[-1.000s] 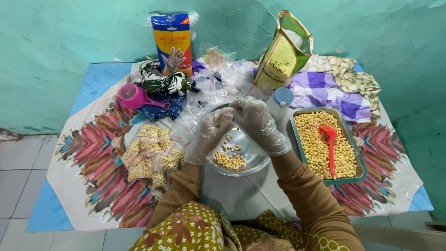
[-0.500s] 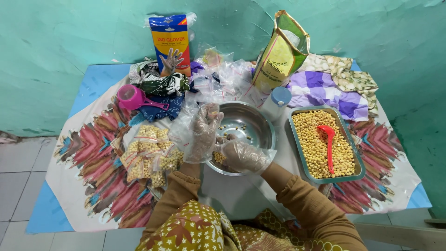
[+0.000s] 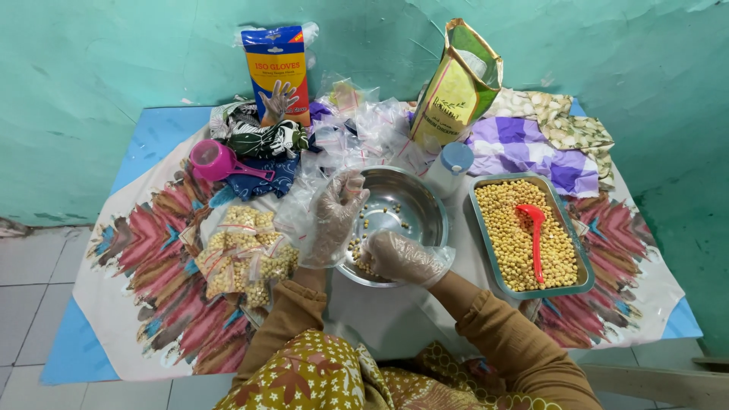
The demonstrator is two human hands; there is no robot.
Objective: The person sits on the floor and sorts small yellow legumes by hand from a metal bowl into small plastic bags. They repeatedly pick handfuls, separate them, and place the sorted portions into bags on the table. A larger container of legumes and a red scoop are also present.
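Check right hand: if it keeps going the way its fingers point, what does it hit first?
The right hand points left across the near side of the steel bowl. It would probably first meet the yellow beans there, then the left hand. Depth is unclear.

My left hand [image 3: 334,220] hangs over the near-left rim of the steel bowl [image 3: 414,199], my right hand [image 3: 402,257] rests on its near edge; the bowl's far half lies open to reach; just left, a heap of filled bags [image 3: 244,254] blocks the way; just right, the tray of beans [image 3: 566,285] with its red scoop [image 3: 533,228] crowds that side; behind, a white bottle [image 3: 449,167], loose plastic bags [image 3: 357,129] and a tall sack [image 3: 456,87] close off the back; the cloth [image 3: 137,304] on my near left stays bare.
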